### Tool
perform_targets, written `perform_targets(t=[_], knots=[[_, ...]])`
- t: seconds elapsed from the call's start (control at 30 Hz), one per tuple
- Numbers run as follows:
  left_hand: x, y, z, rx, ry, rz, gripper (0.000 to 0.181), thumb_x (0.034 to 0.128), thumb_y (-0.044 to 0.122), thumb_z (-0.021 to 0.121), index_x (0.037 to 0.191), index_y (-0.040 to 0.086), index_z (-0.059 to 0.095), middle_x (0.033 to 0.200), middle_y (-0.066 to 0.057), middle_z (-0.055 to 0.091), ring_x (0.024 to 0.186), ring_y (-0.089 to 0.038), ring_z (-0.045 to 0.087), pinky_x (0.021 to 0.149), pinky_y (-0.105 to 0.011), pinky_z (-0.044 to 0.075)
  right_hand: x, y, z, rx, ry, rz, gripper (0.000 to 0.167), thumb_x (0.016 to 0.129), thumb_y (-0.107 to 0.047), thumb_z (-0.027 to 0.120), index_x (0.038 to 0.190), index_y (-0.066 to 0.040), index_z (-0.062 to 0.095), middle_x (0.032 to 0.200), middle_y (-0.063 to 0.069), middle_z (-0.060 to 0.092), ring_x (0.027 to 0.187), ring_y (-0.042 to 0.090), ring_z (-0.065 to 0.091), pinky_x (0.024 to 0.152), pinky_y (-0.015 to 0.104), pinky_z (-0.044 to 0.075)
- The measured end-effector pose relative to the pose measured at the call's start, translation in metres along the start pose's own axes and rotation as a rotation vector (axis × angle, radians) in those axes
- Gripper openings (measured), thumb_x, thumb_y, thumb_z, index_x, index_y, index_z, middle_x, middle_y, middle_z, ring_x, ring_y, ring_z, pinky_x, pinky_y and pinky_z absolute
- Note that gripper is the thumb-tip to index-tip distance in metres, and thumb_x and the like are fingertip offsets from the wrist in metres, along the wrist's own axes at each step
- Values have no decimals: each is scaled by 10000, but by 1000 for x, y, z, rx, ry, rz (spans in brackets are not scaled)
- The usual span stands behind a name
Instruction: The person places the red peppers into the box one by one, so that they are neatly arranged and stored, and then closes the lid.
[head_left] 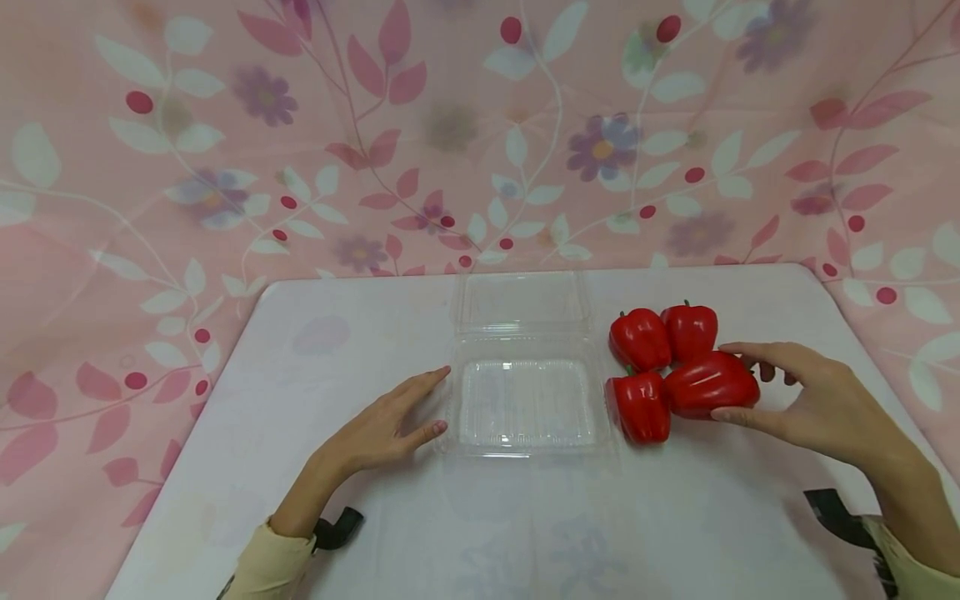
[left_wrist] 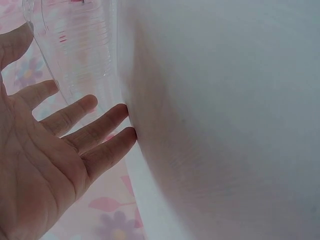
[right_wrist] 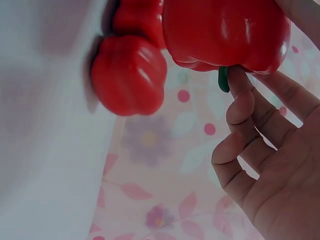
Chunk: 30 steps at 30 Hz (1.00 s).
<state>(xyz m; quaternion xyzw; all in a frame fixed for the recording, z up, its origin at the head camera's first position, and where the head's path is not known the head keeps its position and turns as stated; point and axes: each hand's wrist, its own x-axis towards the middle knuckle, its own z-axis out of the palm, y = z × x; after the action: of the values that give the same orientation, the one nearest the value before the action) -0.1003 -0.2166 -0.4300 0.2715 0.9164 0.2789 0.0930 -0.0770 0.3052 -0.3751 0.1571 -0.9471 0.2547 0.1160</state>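
Right hand (head_left: 825,408): thumb and fingers pinch rightmost pepper (head_left: 708,385) across its sides, likely for balance | left hand (head_left: 382,429): fingers apart at clear box's (head_left: 528,404) left edge, perhaps steadying it

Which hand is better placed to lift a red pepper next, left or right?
Right, most likely: the right hand pinches one red pepper from opposite sides. The left hand is beside the clear container, across it from that pepper and the other three peppers.
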Motion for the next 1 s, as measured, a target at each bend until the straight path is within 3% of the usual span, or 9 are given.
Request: perform_targets(t=[0.23, 0.53, 1.0], knots=[[1, 0, 0, -6, -3, -2, 753, 943, 589, 542, 1573, 349, 209, 1566, 34, 316, 1425, -192, 314, 1092, -539, 340, 8, -14, 5, 84, 42, -38, 812, 514, -208, 992, 1256, -141, 671, 954, -78, 595, 828, 45, 440, 587, 196, 430], [2, 0, -1, 8, 2, 9, 752, 946, 590, 537, 1574, 346, 205, 1564, 13, 323, 1422, -215, 323, 1087, -551, 342, 15, -37, 11, 93, 34, -17, 794, 553, -256, 982, 1271, -158, 657, 899, -62, 553, 807, 95, 424, 518, 238, 432], [1, 1, -2, -13, -6, -2, 755, 939, 583, 555, 1572, 351, 214, 1565, 37, 314, 1425, -191, 312, 1101, -536, 328, 26, -69, 29, 112, 20, -55, 758, 605, -310, 958, 1276, -157, 641, 963, -48, 590, 834, 143, 485, 579, 265, 472]])
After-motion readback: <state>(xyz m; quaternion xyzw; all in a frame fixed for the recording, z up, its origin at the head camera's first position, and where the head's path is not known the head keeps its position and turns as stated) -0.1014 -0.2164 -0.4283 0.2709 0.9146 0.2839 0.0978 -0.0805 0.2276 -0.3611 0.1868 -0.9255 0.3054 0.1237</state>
